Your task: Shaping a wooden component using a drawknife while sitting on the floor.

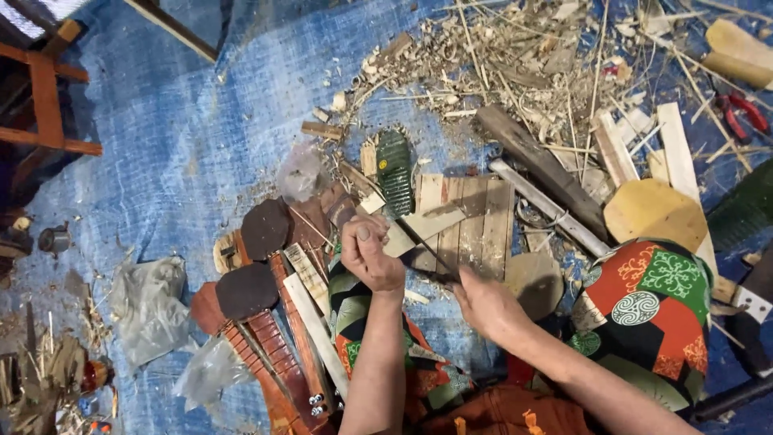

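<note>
From the head camera, your left hand (369,254), just left of the frame's centre, has its fingers curled tight around a pale flat strip of wood (419,228), thumb on top; the strip runs to the right from your grip and lies over a small board of pale wooden slats (475,217) at centre frame. Your right hand (487,306), a little lower and to the right, is closed around the handle of a thin dark blade (427,250), whose tip reaches up-left to the strip just beside your left fingers. Both hands work above your knees, which are covered in red, green and black patterned cloth (644,314) at the lower right.

Everything rests on a blue woven tarpaulin (185,137). Left of your left hand lie dark brown octagonal wooden pieces (264,228) and reddish carved wooden strips (274,354). A green ribbed sandal (394,169) lies just above the slat board. A heap of pale wood shavings and splinters (515,64) fills the upper middle. A dark weathered stick (539,165) slants down to the right of the board, near a rounded yellowish wooden slab (652,211). Red-handled pliers (741,113) sit at the upper right edge, and crumpled clear plastic bags (149,306) lie at the lower left
</note>
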